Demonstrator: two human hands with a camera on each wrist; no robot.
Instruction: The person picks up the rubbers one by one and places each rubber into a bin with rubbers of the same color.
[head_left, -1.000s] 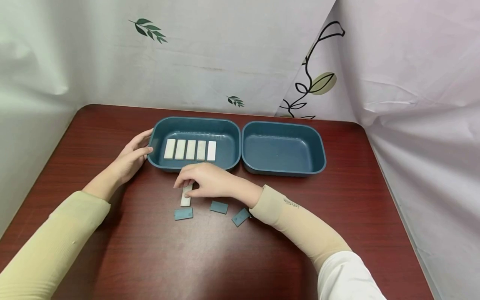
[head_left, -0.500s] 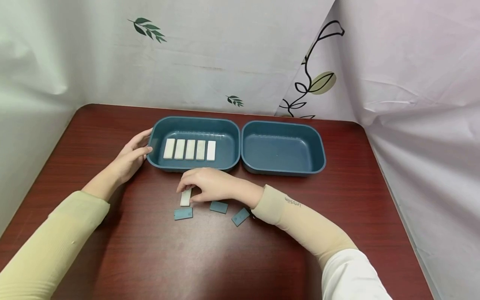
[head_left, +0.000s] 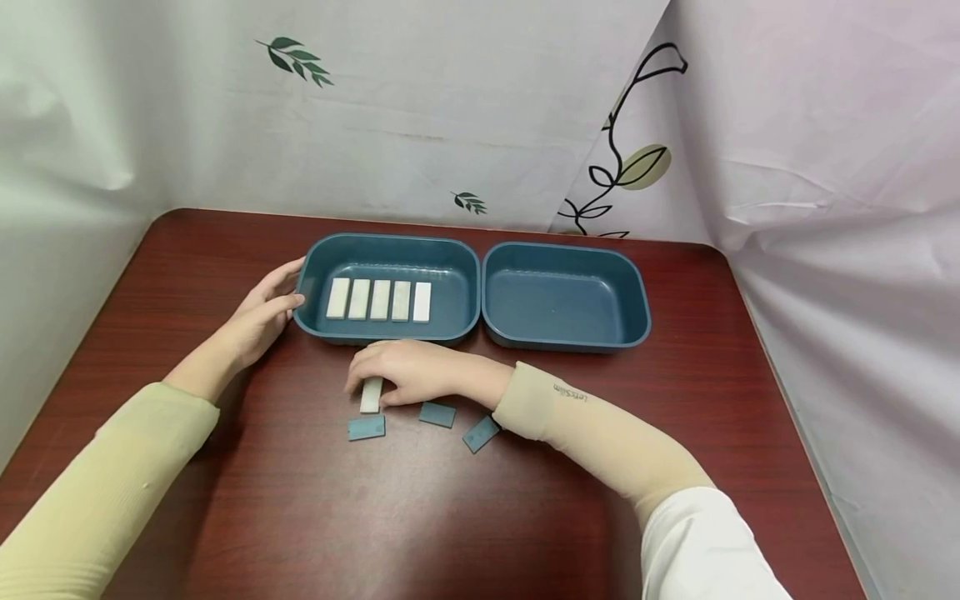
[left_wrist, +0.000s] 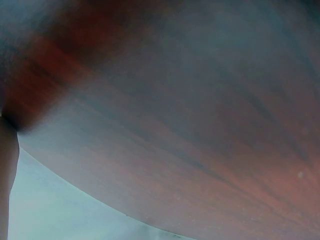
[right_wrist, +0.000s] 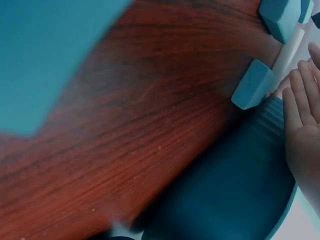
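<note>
In the head view my right hand reaches over a white rectangular tile lying on the table. Its fingers bend round the tile's far end and left side, with the thumb at the right edge. Nearby lie three blue-grey tiles: one just below, another to the right, a third by the sleeve. My left hand rests against the left end of a blue tub, fingers fairly straight, thumb tip at the rim. Several white tiles stand in a row inside that tub.
A second blue tub with nothing in it sits right beside the first. The dark red table ends at a pale curtain behind. The left wrist view is mostly blurred. Blue tiles appear close up in the right wrist view.
My right hand has drawn slightly nearer, its thumb passing from over the white tile to the right edge and the fingers down around its left. The left hand stays at the tub.
</note>
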